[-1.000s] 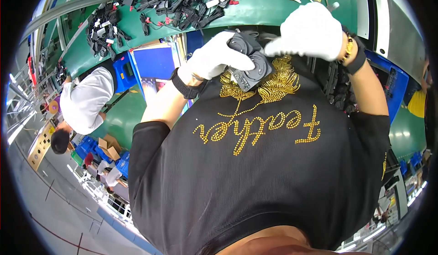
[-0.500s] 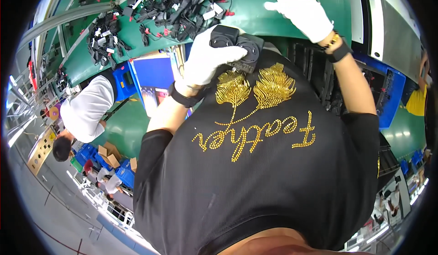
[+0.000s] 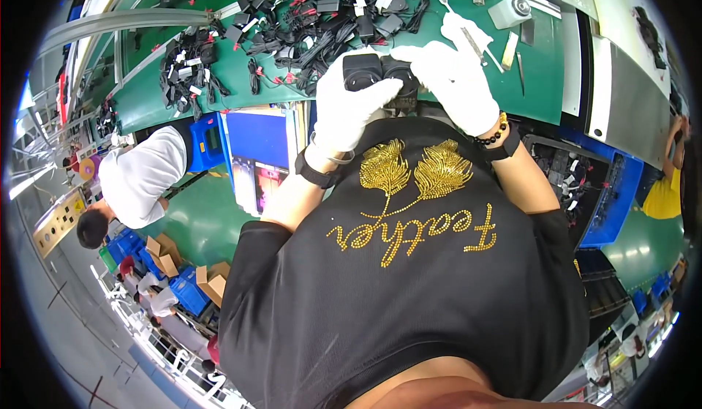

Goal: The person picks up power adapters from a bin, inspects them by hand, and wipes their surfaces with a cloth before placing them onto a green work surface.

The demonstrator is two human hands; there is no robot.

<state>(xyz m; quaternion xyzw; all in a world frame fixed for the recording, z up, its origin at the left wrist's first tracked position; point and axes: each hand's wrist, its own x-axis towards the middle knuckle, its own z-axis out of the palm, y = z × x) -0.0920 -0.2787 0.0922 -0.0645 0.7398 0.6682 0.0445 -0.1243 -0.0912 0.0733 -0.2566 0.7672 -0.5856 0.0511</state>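
In the head view, I see the person's gloved left hand (image 3: 347,113) grasping a black device (image 3: 362,66), thumb laid across its face and the rest of the hand wrapped round its left side. The device, with two rounded parts side by side, is held in front of the chest, by the near edge of the green table (image 3: 541,80). The gloved right hand (image 3: 453,87) is at the device's right side, fingertips at its upper edge; whether they grip it or only touch it, I can't tell.

Beyond the hands lies a tangled heap of black cables and adapters (image 3: 322,28), with a smaller bunch (image 3: 194,72) to its left. On the right are a whitish bottle (image 3: 510,12) and slim tweezers (image 3: 521,72). Off to the left, a co-worker in a white shirt (image 3: 142,178) bends near a blue stool (image 3: 206,144).
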